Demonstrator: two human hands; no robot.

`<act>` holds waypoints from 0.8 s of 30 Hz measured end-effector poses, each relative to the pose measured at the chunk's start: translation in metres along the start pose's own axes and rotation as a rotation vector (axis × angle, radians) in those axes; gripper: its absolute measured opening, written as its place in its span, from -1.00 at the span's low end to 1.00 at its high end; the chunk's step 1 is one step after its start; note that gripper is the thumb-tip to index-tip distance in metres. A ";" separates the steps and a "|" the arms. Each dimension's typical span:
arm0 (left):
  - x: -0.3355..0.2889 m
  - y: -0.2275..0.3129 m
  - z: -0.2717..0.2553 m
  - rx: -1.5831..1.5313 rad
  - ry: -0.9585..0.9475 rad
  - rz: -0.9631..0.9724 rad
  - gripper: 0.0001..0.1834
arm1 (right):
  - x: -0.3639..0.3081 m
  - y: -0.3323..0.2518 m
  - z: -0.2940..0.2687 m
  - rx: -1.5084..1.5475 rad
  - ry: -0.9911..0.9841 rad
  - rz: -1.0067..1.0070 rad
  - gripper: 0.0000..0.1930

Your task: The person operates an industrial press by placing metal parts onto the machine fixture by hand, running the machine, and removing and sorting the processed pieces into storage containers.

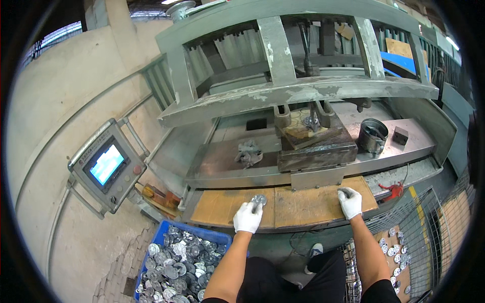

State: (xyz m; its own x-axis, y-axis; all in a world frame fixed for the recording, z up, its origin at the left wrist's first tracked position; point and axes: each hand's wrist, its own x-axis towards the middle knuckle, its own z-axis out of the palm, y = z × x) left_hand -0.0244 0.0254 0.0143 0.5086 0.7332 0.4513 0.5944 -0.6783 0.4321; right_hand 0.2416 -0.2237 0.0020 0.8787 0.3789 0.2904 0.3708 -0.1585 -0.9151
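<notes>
At the lower centre of the frame, the left hand (247, 218) pinches the metal disc (259, 199) by its near edge over the table (298, 206), a grip that seems to leave most of its face uncovered. Right of centre, the right hand (349, 203) curls at the table; whether it grips anything, I cannot tell. The blue bin (202, 231) of discs, lower left, probably stands there for easy left-hand reach.
</notes>
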 end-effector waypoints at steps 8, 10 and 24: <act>0.000 -0.002 0.000 -0.051 0.063 0.053 -0.75 | 0.001 0.004 0.003 0.032 0.002 -0.040 -0.82; 0.000 -0.002 0.000 -0.054 0.082 0.067 -0.79 | 0.001 0.004 0.004 0.031 0.002 -0.042 -0.82; -0.001 -0.001 -0.006 -0.061 0.030 0.076 -0.80 | 0.000 0.004 0.004 0.026 0.010 -0.024 -0.81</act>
State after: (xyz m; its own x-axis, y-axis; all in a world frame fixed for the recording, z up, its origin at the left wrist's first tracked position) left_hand -0.0294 0.0245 0.0185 0.5314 0.6783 0.5075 0.5154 -0.7343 0.4418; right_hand 0.2422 -0.2205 -0.0028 0.8728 0.3727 0.3151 0.3838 -0.1254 -0.9149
